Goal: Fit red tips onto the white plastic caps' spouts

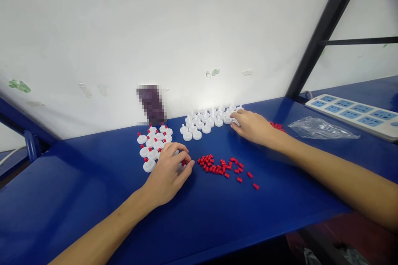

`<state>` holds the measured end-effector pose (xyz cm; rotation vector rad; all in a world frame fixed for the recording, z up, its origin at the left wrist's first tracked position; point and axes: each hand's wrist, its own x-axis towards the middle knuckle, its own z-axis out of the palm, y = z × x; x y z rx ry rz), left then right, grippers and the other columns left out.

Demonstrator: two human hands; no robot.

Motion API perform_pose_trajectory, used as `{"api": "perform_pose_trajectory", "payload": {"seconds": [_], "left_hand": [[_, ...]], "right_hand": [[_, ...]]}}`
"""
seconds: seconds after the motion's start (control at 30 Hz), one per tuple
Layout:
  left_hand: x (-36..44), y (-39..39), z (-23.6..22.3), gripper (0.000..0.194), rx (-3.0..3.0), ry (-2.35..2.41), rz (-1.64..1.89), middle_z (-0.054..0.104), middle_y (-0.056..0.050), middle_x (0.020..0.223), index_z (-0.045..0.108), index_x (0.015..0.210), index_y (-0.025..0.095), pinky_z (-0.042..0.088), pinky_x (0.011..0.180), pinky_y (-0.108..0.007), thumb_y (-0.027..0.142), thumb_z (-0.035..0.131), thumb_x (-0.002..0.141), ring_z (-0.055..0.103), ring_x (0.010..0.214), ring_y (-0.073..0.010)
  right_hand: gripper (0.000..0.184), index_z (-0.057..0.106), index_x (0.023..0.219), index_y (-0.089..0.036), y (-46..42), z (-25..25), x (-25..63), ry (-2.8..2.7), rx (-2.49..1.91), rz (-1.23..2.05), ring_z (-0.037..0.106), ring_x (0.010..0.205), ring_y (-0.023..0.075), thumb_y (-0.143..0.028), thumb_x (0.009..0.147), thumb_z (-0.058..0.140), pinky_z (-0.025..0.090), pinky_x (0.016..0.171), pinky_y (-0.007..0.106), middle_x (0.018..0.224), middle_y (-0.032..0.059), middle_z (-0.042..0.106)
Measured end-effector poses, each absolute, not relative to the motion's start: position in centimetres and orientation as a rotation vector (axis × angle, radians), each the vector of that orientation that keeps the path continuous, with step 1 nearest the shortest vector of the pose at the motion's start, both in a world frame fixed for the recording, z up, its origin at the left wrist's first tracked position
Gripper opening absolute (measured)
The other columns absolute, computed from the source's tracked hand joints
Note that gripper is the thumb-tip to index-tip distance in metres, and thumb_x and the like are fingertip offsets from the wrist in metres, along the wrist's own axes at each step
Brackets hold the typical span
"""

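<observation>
My left hand [168, 172] is closed, its fingers curled round a white nozzle cap with a red tip [183, 163], mostly hidden by the fingers. Beside and behind that hand stand several white nozzle caps with red tips [151, 154]. My right hand [253, 127] reaches to the right end of a group of plain white nozzle caps [197, 134]. Its thumb and forefinger close on one white nozzle cap [235, 121], partly covered. Between the hands lies a loose scatter of small red tip covers [215, 169].
More red pieces [276, 126] lie behind my right wrist. A clear plastic bag [321, 128] and a white power strip [357, 114] are at the right on the blue tabletop [199, 223]. A pixelated dark object [152, 103] leans against the wall; a black post [320, 37] rises at right.
</observation>
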<state>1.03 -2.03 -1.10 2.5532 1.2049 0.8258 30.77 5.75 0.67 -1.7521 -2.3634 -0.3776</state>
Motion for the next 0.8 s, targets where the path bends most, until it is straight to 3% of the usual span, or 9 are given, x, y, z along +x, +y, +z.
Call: {"api": "perform_pose_trajectory", "payload": {"seconds": [0.13, 0.33, 0.43, 0.6, 0.7, 0.8], "left_hand": [[0.9, -1.7, -1.4, 0.013, 2.664, 1.271, 0.822, 0.056, -0.006, 0.096, 0.061, 0.091, 0.019, 0.044, 0.083, -0.039, 0.021, 0.050, 0.095, 0.049, 0.092, -0.0222], [0.2, -0.9, -0.5, 0.025, 2.965, 1.464, 1.078, 0.059, -0.010, 0.098, 0.058, 0.116, 0.015, 0.044, 0.084, -0.043, 0.017, 0.056, 0.091, 0.051, 0.093, -0.0265], [0.3, -1.5, 0.2, 0.028, 3.027, 1.261, 1.231, 0.060, -0.011, 0.096, 0.054, 0.118, 0.013, 0.045, 0.083, -0.041, 0.016, 0.058, 0.090, 0.052, 0.089, -0.0245], [1.4, -3.7, -0.1, 0.008, 3.074, 0.596, 0.685, 0.055, -0.001, 0.071, 0.054, 0.094, 0.018, 0.039, 0.059, -0.029, 0.017, 0.047, 0.095, 0.047, 0.061, -0.0158], [1.9, -4.3, -0.5, 0.016, 2.963, 0.599, 0.441, 0.056, 0.000, 0.072, 0.053, 0.089, 0.019, 0.035, 0.055, -0.029, 0.024, 0.040, 0.099, 0.048, 0.059, -0.0147], [2.0, -4.1, -0.6, 0.020, 2.834, 0.758, 0.391, 0.057, 0.000, 0.077, 0.052, 0.087, 0.020, 0.037, 0.058, -0.028, 0.027, 0.038, 0.100, 0.051, 0.063, -0.0145]], "right_hand": [[0.023, 0.063, 0.092, -0.013, 6.2, 0.4, 30.8, -2.428, -1.695, -0.308, 0.063, 0.077, 0.0217, -0.016, 0.096, 0.040, 0.034, 0.060, 0.029, 0.086, 0.0119, 0.066], [0.018, 0.063, 0.096, -0.015, 5.3, 0.5, 30.1, -2.464, -1.552, -0.238, 0.063, 0.078, 0.0199, -0.017, 0.094, 0.045, 0.035, 0.061, 0.027, 0.087, 0.0091, 0.068], [0.020, 0.063, 0.097, -0.015, 4.0, 0.6, 29.1, -2.447, -1.508, -0.236, 0.062, 0.073, 0.0193, -0.018, 0.096, 0.043, 0.036, 0.060, 0.028, 0.085, 0.0084, 0.067], [0.023, 0.064, 0.106, -0.015, 1.7, 0.5, 27.5, -2.373, -1.236, -0.163, 0.064, 0.080, 0.0196, -0.020, 0.097, 0.044, 0.044, 0.066, 0.028, 0.092, 0.0090, 0.068], [0.021, 0.067, 0.103, -0.015, 0.7, 0.4, 26.7, -2.333, -0.977, -0.005, 0.064, 0.078, 0.0176, -0.020, 0.096, 0.047, 0.047, 0.069, 0.028, 0.089, 0.0075, 0.069], [0.016, 0.069, 0.098, -0.016, 0.2, 0.4, 26.2, -2.280, -0.869, 0.378, 0.062, 0.060, 0.0112, -0.022, 0.093, 0.054, 0.047, 0.057, 0.023, 0.078, 0.0026, 0.069]]}}
